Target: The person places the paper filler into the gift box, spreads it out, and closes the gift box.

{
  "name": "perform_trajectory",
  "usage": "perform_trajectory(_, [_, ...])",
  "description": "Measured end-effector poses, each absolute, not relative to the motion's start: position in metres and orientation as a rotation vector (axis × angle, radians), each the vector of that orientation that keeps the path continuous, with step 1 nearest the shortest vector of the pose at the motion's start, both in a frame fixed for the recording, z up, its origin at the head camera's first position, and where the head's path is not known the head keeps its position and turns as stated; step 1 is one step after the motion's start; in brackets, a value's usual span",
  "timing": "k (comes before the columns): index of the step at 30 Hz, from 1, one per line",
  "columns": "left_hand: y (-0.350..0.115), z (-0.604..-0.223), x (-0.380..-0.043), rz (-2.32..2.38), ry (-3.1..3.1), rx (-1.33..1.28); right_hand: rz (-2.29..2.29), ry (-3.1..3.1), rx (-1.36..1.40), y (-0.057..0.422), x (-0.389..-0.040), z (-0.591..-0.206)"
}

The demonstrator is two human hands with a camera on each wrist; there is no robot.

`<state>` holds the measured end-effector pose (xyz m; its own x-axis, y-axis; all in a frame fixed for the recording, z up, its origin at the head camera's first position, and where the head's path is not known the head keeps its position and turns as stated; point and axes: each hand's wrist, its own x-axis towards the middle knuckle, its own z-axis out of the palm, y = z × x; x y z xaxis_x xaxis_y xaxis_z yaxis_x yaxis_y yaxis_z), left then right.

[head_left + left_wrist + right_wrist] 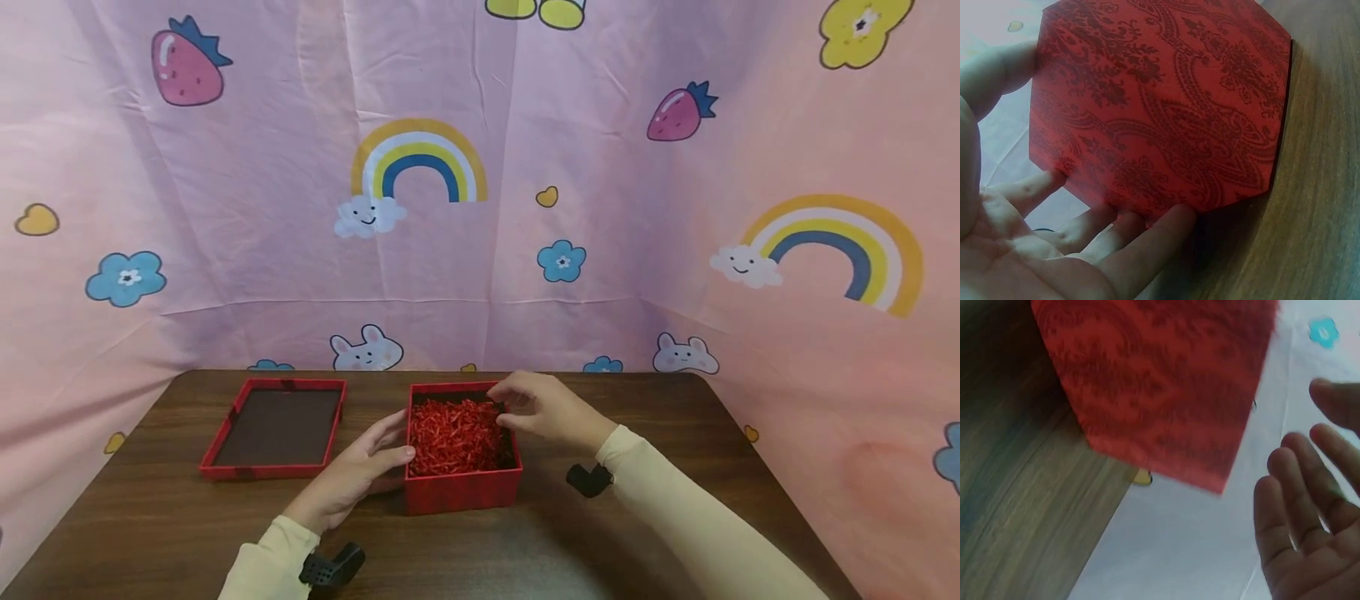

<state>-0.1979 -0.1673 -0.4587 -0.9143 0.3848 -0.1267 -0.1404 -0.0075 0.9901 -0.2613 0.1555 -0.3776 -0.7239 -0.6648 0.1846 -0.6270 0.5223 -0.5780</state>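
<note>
A red box [463, 490] with a dark paisley pattern stands without its lid on the table, filled with red shredded paper [453, 433]. My left hand [367, 467] rests against the box's left side, thumb up at the rim. In the left wrist view its fingertips [1179, 215] touch the edge of the patterned wall [1160, 106]. Over the back right corner, my right hand [543, 408] hovers with loosely bent fingers. The right wrist view shows that hand's spread fingers [1300, 487] apart from the box wall [1160, 381], holding nothing.
To the left lies the box's red-rimmed lid [281, 429], its dark inside facing up. The brown wooden table [480, 558] ends at a patterned pink and lilac cloth [262, 233] behind and at both sides. Black wrist devices [333, 567] sit by the cream sleeves.
</note>
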Motion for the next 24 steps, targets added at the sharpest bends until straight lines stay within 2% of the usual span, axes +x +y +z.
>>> perform_trajectory(5, [-0.166,-0.460,-0.197,1.968,1.948,0.228,-1.219,2.663,-0.927,0.178,-0.265,-0.386])
perform_trajectory(12, [-0.165,-0.460,-0.198,1.959,1.978,0.220,-1.497,2.351,-0.651,0.185,-0.259,-0.420])
perform_trajectory(17, [-0.163,-0.461,-0.198,1.957,1.992,0.213,-1.698,2.119,-0.540,0.179,-0.252,-0.438])
perform_trajectory(24, [-0.165,-0.463,-0.198,1.961,1.979,0.235,-1.821,2.028,-0.467,0.175,-0.247,-0.443])
